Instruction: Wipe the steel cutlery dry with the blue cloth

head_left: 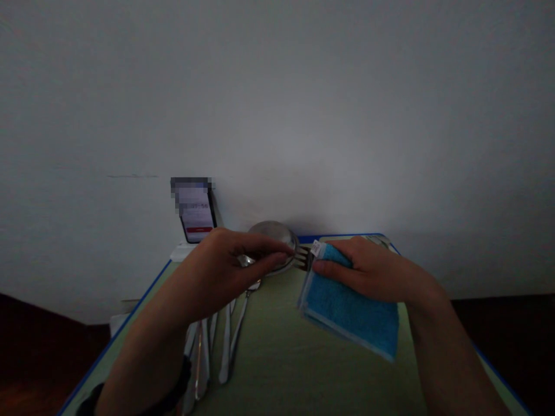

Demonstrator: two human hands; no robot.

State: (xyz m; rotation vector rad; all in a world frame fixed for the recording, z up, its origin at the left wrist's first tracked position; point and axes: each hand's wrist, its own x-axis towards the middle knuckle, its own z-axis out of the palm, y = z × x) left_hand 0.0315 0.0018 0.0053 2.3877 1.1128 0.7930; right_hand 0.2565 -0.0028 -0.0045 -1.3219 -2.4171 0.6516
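My left hand (234,260) reaches in from the left, its thumb and fingers pinched at the tine tips of a metal fork (302,258). The fork's tines point left, and the rest of it is hidden in the blue cloth (347,306). My right hand (364,268) grips this folded cloth around the fork, thumb on top, with a white tag at the cloth's upper corner. Beneath my left hand and forearm lie several pieces of metal cutlery (226,346), partly covered by the arm. Behind the fingers sits a round shiny metal dish (273,230).
A phone (197,214) leans upright against the wall (303,115) on a white stand (182,252) at the back left. The light green table (277,358) has a blue edge and meets the wall. A flat patterned item (377,238) lies at the back right corner.
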